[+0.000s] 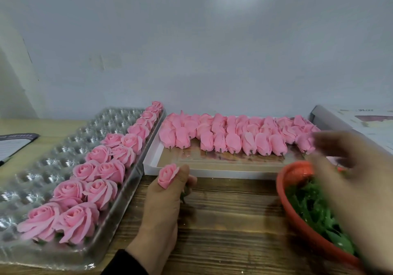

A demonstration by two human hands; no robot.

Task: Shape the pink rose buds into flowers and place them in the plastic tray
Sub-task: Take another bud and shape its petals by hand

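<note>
Rose (pixel 168 175) pinched upright in left hand (pixel 163 206), bloom up, right hand (pixel 359 181) blurred, fingers spread.

- A red bowl (pixel 297 217) filled with green leaves (pixel 312 206) is set at the right of the wooden table (pixel 229 221).
- A dark-edged printed sheet (pixel 14 145) is seen at the far left.
- A white box (pixel 357 124) is placed at the far right, against the pale wall (pixel 191 41).
</note>
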